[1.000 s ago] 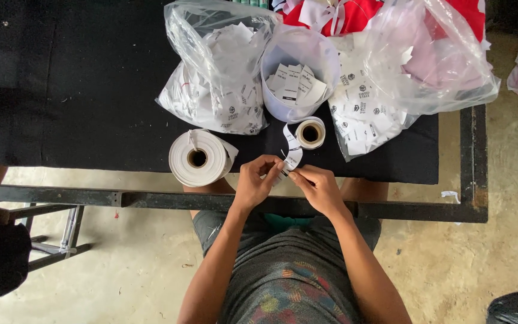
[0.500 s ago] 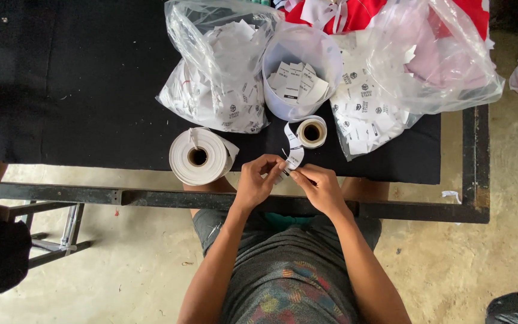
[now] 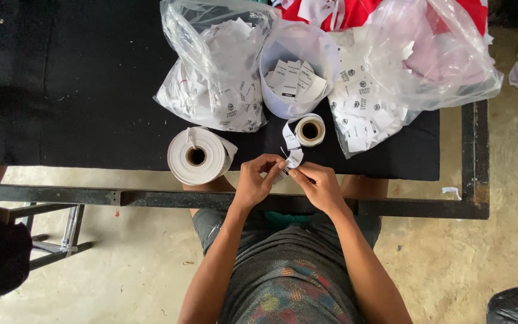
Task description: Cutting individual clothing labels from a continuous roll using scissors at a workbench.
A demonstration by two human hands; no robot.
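Both your left hand (image 3: 258, 180) and right hand (image 3: 319, 183) pinch a small white label (image 3: 294, 159) at the table's near edge, its strip trailing from the small tape roll (image 3: 310, 130); separating it looks like the step in hand. Next likely calls for a clean pull, minding the big paper roll (image 3: 196, 156), the white cup (image 3: 298, 69) and the plastic bags (image 3: 217, 78) crowding close.

Garment workshop, bagged labels (image 3: 223, 90), label rolls (image 3: 196, 156), black worktable (image 3: 61, 90)

On the counter (image 3: 61, 90), 2 bags of labels (image 3: 217, 90) (image 3: 391, 84) flank a tub (image 3: 298, 69) holding more labels. Before the tub lies a small tape roll (image 3: 310, 130); left of it, a big paper roll (image 3: 196, 156). Both hands (image 3: 258, 180) (image 3: 319, 183) meet at the near edge.
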